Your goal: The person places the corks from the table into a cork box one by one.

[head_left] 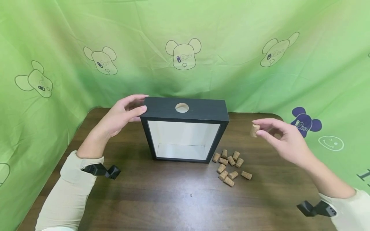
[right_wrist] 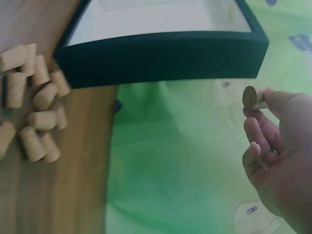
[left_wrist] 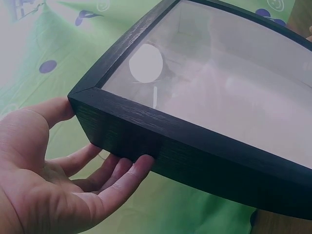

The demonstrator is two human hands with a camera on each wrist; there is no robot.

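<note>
twelve corks can be counted: eleven loose corks (head_left: pixel 231 160) lying on one worktop (head_left: pixel 138 199), and one held cork (head_left: pixel 254 131) pinched in the right grip (head_left: pixel 286 141). there is one black box (head_left: pixel 164 108), with one round hole (head_left: pixel 182 108) in its top and one front pane (head_left: pixel 179 136). the grips number two, the second being the left grip (head_left: pixel 120 115), and there are two pale sleeves (head_left: pixel 72 189) with two black wrist devices (head_left: pixel 99 169), one per arm. in the head view the green cloth (head_left: pixel 231 19) shows four outlined bear heads (head_left: pixel 185 59), one solid purple bear head (head_left: pixel 305 123) and one whole smiley (head_left: pixel 330 143).
</note>
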